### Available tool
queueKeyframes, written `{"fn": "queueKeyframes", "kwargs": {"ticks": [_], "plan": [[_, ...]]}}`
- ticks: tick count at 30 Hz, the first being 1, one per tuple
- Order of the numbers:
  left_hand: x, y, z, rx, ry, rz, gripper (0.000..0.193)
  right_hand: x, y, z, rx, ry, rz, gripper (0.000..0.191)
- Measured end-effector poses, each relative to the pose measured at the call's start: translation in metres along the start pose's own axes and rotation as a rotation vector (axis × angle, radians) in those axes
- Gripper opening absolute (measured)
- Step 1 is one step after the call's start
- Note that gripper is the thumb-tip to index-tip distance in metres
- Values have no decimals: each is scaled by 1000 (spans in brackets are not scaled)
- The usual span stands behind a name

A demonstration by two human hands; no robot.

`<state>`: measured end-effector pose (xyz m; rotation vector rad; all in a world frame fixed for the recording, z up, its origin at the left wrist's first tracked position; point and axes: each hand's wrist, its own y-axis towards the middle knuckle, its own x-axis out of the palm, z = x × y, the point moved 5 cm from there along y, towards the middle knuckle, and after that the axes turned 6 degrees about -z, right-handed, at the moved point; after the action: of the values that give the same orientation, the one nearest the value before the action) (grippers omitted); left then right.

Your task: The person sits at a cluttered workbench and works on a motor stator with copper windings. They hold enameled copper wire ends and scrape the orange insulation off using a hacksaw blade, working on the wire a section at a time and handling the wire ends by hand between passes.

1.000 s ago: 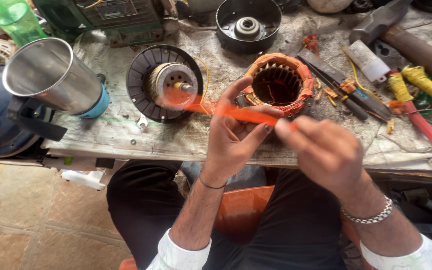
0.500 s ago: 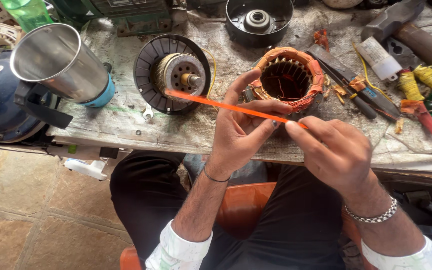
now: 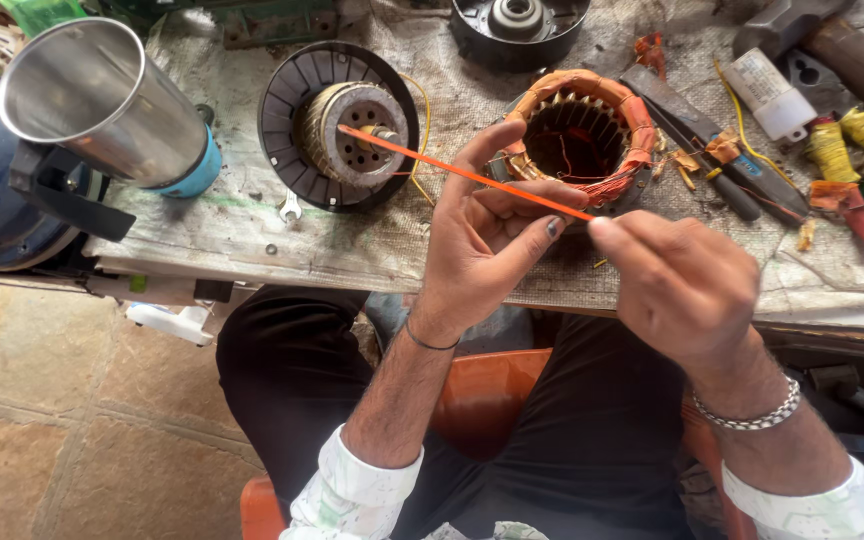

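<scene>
**Orange strip held between both hands above the stator**

We see a thin, stiff orange strip, flat and narrow like cut insulating sheet, running on a slant from above the ribbed rotor down to our fingers. Behind it sits the stator, a round laminated ring with toothed inner slots and copper-coloured windings bound in orange wrap. The bench is covered in coarse, stained woven cloth. A polished steel jar lies tilted at the left edge.

Our left hand is half curled: thumb and fingers close lightly around the strip near its lower end, index finger raised beside the stator. Our right hand is bunched, fingertips pressed together; it appears to pinch the strip's very end, though the knuckles hide the contact. Screwdrivers lie just right of the stator.
</scene>
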<state>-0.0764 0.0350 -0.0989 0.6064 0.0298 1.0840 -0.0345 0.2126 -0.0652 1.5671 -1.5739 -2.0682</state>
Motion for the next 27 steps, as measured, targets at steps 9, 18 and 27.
{"fn": "queueKeyframes", "kwargs": {"ticks": [9,18,27], "plan": [[-6,-1,-3,34,-10,-15,71,6,5,-6,-37,16,-5,34],[-7,-2,-4,13,-17,-3,76,5,4,-5,-15,-27,-14,39],[-9,-2,-7,-24,18,26,76,5,0,-1,25,-3,16,34]]}}
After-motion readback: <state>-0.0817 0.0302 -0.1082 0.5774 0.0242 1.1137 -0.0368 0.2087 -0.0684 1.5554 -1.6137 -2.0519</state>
